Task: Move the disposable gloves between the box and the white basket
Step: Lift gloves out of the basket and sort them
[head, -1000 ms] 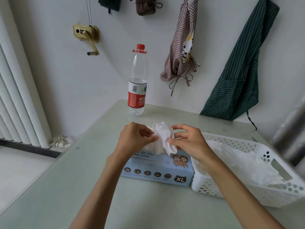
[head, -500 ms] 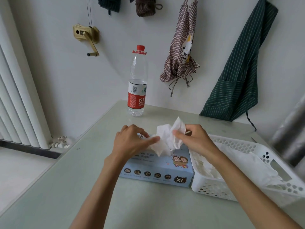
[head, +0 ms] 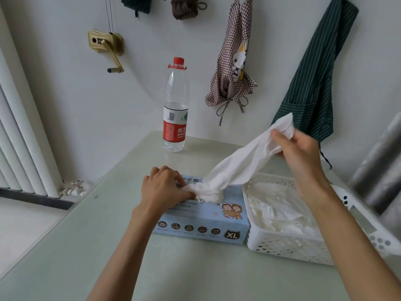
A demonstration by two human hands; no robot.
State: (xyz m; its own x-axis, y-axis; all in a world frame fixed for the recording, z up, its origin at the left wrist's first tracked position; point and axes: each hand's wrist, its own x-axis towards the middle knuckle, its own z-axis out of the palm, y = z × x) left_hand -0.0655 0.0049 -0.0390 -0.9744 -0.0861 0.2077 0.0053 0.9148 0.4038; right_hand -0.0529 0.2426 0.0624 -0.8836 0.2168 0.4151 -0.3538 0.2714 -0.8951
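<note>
A light blue glove box (head: 201, 222) marked XL lies on the table, with a white basket (head: 282, 246) touching its right end. My right hand (head: 297, 148) pinches a white disposable glove (head: 238, 166) by one end and holds it stretched up and right, above the basket's far rim. The glove's other end is still bunched at the box's top opening. My left hand (head: 165, 190) rests on the box top, its fingers curled on the bunched gloves (head: 206, 192) there. Several white gloves (head: 280, 211) lie in the basket.
A clear water bottle (head: 175, 107) with a red label stands at the table's back edge against the wall. Two aprons hang on the wall behind the basket. A white radiator stands at the left, and grey fabric (head: 379, 170) is at the far right.
My right hand has pulled one glove up and to the right, from the box opening to above the basket. My left hand has dropped onto the box top and holds the bunch down.
</note>
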